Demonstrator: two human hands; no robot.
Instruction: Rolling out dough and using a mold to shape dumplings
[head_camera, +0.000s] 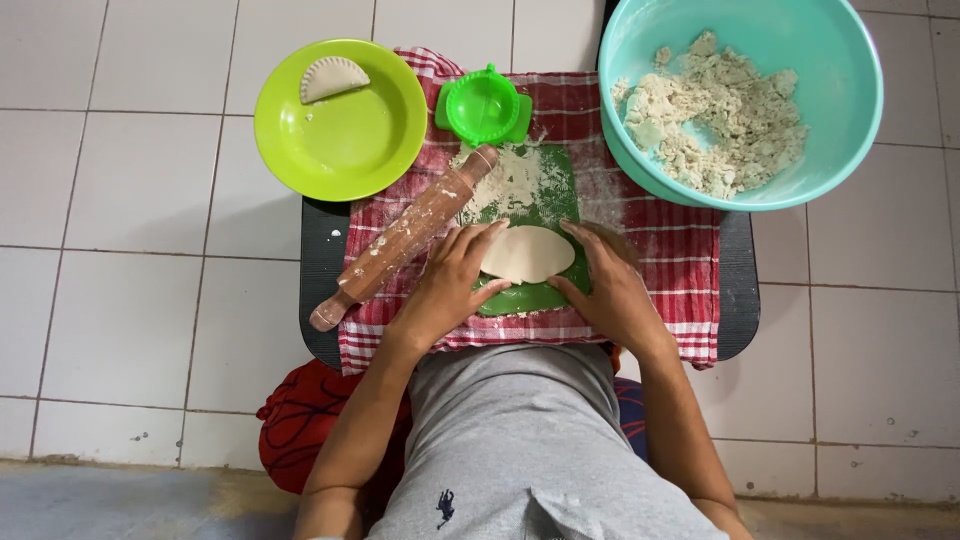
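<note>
Our left hand (452, 285) and right hand (606, 290) lie open and apart, fingertips touching either edge of the flat dough oval (527, 253) on the green mat (540, 190). The rolling pin (405, 238) rests just left, set aside within reach.

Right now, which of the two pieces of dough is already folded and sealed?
The half-moon piece on the lime-green plate. It has a crimped curved edge, while the oval sheet between both hands lies flat and open.
</note>
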